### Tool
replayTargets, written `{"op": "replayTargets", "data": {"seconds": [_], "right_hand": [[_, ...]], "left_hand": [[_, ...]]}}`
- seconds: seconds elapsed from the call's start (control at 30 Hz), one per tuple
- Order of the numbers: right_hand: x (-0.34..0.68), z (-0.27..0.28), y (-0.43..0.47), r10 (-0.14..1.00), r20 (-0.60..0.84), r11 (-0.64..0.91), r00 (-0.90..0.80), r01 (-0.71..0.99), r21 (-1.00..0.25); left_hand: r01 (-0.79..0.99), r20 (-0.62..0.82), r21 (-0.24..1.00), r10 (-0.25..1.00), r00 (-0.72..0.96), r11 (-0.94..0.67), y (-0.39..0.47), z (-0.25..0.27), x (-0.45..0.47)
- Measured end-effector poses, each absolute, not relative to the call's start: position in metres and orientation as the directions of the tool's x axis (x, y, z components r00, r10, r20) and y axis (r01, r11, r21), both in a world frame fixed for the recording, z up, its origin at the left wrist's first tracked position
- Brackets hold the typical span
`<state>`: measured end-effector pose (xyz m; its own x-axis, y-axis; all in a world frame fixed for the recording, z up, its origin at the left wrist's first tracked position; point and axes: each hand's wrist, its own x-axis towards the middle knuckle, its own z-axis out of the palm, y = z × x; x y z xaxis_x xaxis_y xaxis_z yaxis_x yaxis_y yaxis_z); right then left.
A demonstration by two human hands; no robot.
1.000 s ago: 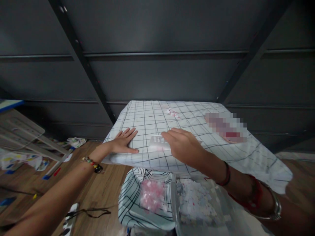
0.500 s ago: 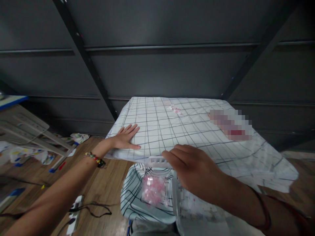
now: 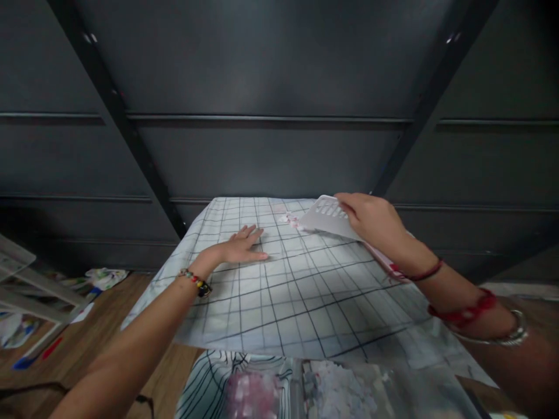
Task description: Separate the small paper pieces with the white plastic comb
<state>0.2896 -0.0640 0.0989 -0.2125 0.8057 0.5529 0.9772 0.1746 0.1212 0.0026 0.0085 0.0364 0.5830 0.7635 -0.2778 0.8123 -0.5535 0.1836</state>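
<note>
My left hand (image 3: 238, 247) lies flat with spread fingers on a white cloth (image 3: 271, 297) with dark grid lines, which covers the table. My right hand (image 3: 375, 224) grips the slotted end of a flat white plastic scraper (image 3: 327, 221), held tilted over the far part of the cloth. The scraper's lower left edge is beside a small heap of pink and white bits (image 3: 288, 219); whether it touches them I cannot tell. Below my right wrist a pinkish flat object (image 3: 384, 263) shows partly, the rest hidden by my hand and the scraper.
At the near edge are a teal line-patterned cloth (image 3: 196, 387) with a clear bag of pink bits (image 3: 253, 396) on it, and a clear container (image 3: 340, 390) of pale flakes. Dark metal panels (image 3: 271, 157) rise behind the table. A white-legged stand (image 3: 39, 314) is at left.
My right hand has carried the scraper from the near table edge up and away to the heap of bits. My left hand has slid slightly farther onto the cloth. The view has shifted.
</note>
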Motion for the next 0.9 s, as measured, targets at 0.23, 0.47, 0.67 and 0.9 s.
{"op": "replayTargets", "data": {"seconds": [0.23,0.47,0.67,0.9], "right_hand": [[0.300,0.068,-0.003,0.796,0.564,0.135,-0.220,0.973,0.189],[0.283,0.048,0.065,0.788,0.550,0.185,-0.277,0.959,0.216],[0.262,0.041,0.093,0.765,0.486,0.351,-0.423,0.906,0.237],[0.270,0.045,0.052,0.705,0.481,0.485,-0.521,0.849,0.209]], "left_hand": [[0.801,-0.175,0.144,0.782,0.599,-0.581,0.039,0.014,0.046],[0.839,-0.104,0.100,0.833,0.544,-0.535,0.034,-0.002,0.045],[0.882,-0.148,0.059,0.870,0.470,-0.467,0.029,0.001,0.043],[0.911,-0.245,0.057,0.879,0.410,-0.408,0.030,0.004,0.034]]}}
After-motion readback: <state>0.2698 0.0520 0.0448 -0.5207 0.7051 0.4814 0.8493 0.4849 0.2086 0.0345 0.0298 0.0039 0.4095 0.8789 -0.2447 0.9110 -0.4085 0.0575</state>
